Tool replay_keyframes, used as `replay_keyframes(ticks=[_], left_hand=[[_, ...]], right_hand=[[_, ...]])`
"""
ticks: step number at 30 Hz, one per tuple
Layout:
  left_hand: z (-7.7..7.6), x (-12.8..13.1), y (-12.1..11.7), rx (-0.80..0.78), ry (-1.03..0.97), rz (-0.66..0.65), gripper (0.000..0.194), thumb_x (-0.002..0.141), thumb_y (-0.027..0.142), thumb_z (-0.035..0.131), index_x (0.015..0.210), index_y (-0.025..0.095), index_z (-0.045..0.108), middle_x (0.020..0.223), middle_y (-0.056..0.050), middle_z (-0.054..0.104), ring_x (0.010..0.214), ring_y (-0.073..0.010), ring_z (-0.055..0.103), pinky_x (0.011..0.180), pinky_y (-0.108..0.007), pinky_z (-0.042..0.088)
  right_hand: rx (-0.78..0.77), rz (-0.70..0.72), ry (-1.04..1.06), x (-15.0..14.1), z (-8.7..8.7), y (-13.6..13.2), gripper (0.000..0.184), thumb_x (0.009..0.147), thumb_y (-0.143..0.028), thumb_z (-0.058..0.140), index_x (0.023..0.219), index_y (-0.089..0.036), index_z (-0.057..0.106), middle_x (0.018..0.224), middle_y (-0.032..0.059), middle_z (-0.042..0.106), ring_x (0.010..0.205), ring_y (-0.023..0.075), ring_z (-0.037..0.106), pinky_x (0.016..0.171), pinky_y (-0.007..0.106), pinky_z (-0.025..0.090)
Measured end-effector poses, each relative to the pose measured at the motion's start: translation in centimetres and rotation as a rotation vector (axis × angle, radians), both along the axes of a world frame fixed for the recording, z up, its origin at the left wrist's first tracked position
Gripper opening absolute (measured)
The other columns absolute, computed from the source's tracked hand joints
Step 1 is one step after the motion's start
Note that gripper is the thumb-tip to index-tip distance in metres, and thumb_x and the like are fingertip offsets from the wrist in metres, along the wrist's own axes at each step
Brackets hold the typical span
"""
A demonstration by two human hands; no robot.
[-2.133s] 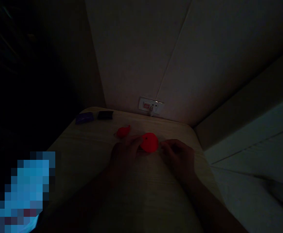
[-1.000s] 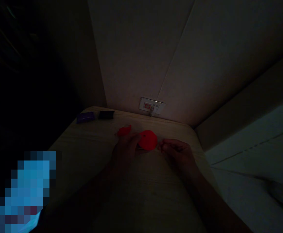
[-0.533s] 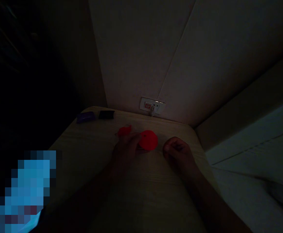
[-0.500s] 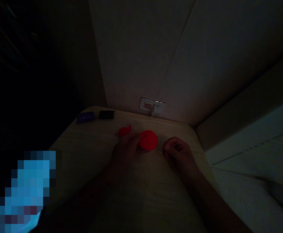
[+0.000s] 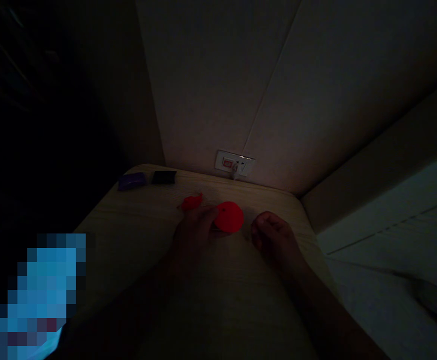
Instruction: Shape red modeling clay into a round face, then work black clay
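In the dim head view a flat, round red disc (image 5: pixel 231 217) with a small dark spot near its upper left lies low over the wooden tabletop. My left hand (image 5: pixel 194 227) grips the disc's left edge, thumb on top; the other fingers are partly hidden. Just behind that hand sits a small red lump (image 5: pixel 191 202) with thin pointed ends. To the right of the disc, apart from it, my right hand (image 5: pixel 273 234) is closed with thumb and fingers pinched together. Whatever may be between those fingertips is too dark to make out.
A purple packet (image 5: pixel 131 181) and a black packet (image 5: pixel 164 177) lie at the table's (image 5: pixel 218 300) back left corner. Behind the table, a socket plate (image 5: pixel 235 163) with a red switch is set in the wall. A bright blue pixelated patch (image 5: pixel 45 285) covers the lower left.
My right hand has drawn slightly away from the disc, and its fingers have shifted in their pinch. My left hand and the disc have barely moved.
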State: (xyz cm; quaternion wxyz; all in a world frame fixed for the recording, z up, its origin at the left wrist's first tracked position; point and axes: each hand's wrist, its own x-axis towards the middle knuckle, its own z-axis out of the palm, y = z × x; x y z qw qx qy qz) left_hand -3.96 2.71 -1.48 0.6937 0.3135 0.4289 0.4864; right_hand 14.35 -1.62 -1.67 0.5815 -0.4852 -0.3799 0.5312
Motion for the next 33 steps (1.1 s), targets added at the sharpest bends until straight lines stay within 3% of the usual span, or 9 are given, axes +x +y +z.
replay_keyframes(ticks=[3,6,11,18,25,33], left_hand=[[-0.14,0.00,0.03,0.017,-0.002,-0.004,0.013,0.085,0.024,0.068,0.088,0.012,0.073,0.094,-0.012,0.077,0.082,-0.0251,0.076,0.067,-0.036,0.067],[-0.07,0.02,0.09,0.005,0.010,-0.027,0.016,0.085,0.026,0.068,0.090,0.011,0.074,0.095,-0.013,0.078,0.084,-0.0262,0.076,0.067,-0.036,0.067],[0.08,0.03,0.03,-0.024,0.014,-0.014,0.018,0.083,0.025,0.070,0.092,0.010,0.073,0.097,-0.014,0.078,0.086,-0.0287,0.077,0.068,-0.040,0.067],[-0.38,-0.03,0.15,0.003,0.023,-0.031,0.017,0.086,0.025,0.067,0.091,0.012,0.075,0.094,-0.013,0.079,0.084,-0.0270,0.077,0.068,-0.037,0.067],[-0.36,0.05,0.14,-0.036,0.035,-0.019,0.015,0.085,0.025,0.068,0.093,0.013,0.074,0.097,-0.013,0.080,0.087,-0.0291,0.078,0.068,-0.040,0.067],[-0.43,-0.04,0.09,-0.003,0.043,-0.043,0.019,0.085,0.027,0.069,0.096,0.012,0.075,0.099,-0.013,0.079,0.084,-0.0270,0.077,0.067,-0.038,0.067]], right_hand=[[0.014,0.000,-0.012,-0.04,-0.14,-0.03,0.027,0.072,-0.040,0.088,0.079,-0.020,0.071,0.059,-0.0037,0.063,0.043,0.0086,0.047,0.042,0.021,0.032],[-0.003,-0.001,0.003,-0.09,-0.07,0.08,0.028,0.074,-0.043,0.085,0.085,-0.020,0.075,0.069,0.0003,0.070,0.045,0.0098,0.050,0.043,0.022,0.036],[-0.045,0.006,0.033,-0.08,0.17,0.13,0.040,0.077,-0.053,0.080,0.064,-0.017,0.070,0.057,0.0016,0.064,0.044,0.0113,0.050,0.040,0.023,0.036],[0.014,-0.025,-0.057,0.08,-0.37,-0.05,0.030,0.064,-0.038,0.092,0.067,-0.019,0.069,0.051,-0.0042,0.060,0.042,0.0090,0.046,0.042,0.021,0.033],[-0.018,0.018,0.058,0.11,0.05,0.17,0.042,0.080,-0.052,0.078,0.062,-0.020,0.058,0.059,-0.0010,0.061,0.044,0.0106,0.048,0.040,0.023,0.034],[-0.004,-0.003,0.062,0.01,-0.25,0.17,0.028,0.073,-0.037,0.088,0.079,-0.019,0.068,0.061,-0.0038,0.061,0.046,0.0087,0.048,0.043,0.020,0.036]])
